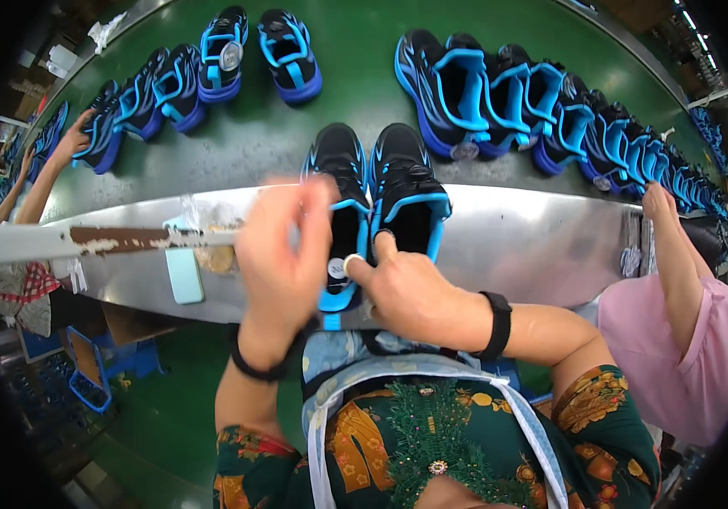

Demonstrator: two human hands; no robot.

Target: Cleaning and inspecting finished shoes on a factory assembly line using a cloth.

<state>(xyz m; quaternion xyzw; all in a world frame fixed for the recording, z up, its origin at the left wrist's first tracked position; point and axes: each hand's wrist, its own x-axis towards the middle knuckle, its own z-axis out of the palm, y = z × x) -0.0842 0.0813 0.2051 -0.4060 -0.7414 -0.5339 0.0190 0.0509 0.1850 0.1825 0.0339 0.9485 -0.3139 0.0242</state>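
Two black sneakers with bright blue linings stand side by side before me, toes pointing away: a left sneaker (340, 161) and a right sneaker (404, 170). My right hand (419, 293) is closed at their heels, one fingertip inside the right sneaker's opening. Its thumb, with a white cover on the tip, is by a round pale sticker (337, 268) in the left sneaker. The gripped edge is partly hidden by the hand. My left hand (283, 246) is raised at the left sneaker's outer side; motion blur smears its fingers.
More sneakers (444, 93) line the green belt (347, 76) beyond the metal ledge (516, 237). A pale green phone-shaped object (184, 276) lies left. A chipped bar (118, 239) juts in from the left. Co-workers' hands (75, 140) reach sneakers at left; a pink-sleeved person (677, 339) works at right.
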